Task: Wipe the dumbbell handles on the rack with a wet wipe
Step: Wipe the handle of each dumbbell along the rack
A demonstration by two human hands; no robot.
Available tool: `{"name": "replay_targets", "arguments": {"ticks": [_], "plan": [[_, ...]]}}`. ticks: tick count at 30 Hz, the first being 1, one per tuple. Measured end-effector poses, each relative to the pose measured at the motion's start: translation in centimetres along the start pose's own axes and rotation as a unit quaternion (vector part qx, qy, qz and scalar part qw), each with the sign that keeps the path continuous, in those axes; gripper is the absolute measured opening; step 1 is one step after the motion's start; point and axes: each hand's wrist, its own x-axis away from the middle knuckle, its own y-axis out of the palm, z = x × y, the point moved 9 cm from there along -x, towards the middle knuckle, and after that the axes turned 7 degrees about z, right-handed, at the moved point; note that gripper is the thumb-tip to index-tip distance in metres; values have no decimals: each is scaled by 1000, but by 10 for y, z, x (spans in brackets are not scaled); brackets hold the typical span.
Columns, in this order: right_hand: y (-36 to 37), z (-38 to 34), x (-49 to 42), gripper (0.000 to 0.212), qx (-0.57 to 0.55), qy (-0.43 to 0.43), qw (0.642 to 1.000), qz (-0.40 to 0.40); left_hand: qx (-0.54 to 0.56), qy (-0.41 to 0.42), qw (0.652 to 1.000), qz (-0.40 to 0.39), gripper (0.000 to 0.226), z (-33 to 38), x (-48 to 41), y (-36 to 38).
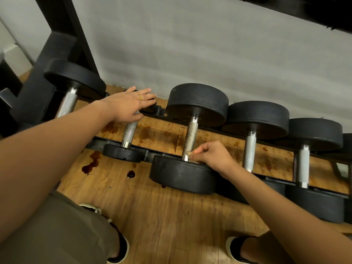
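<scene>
The dumbbell heads [198,103] are matt black. Their handles [250,149] are silver steel with a fine cross-hatched knurl, and the middle one is speckled rusty tan. The rack [47,60] is black. The floor [171,221] is honey-orange wood in plank lines, blotched with dark red-brown stains [91,164]. The wall [209,54] is pale grey. A yellow-gold ring [141,97] sits on the left hand [127,105]. The wipe [189,153] pinched in the right hand [213,155] looks dull beige. The trousers [57,235] are olive-khaki; the shoes [236,248] are black with cream soles.
</scene>
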Motion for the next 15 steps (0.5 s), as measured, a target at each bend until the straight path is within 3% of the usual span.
{"name": "replay_targets", "arguments": {"ticks": [3, 6, 8, 10, 13, 15], "plan": [[-2, -6, 2, 5, 9, -33, 999, -8, 0, -1, 1000, 2, 70, 0, 0, 0], [-18, -30, -4, 7, 60, -145, 984, 85, -4, -3, 1000, 1, 70, 1, 0, 0], [-32, -56, -4, 14, 131, -271, 937, 175, -5, -4, 1000, 1, 71, 1, 0, 1], [-33, -76, -2, 20, 207, -384, 876, 206, -2, -1, 1000, 0, 71, 1, 0, 0], [-12, -78, -10, 40, 344, -469, 798, 159, -4, 0, 1000, 1, 71, 0, 0, -1], [-4, -68, -16, 58, 396, -490, 768, 115, -7, 1, 1000, 1, 70, 2, 0, -2]]}}
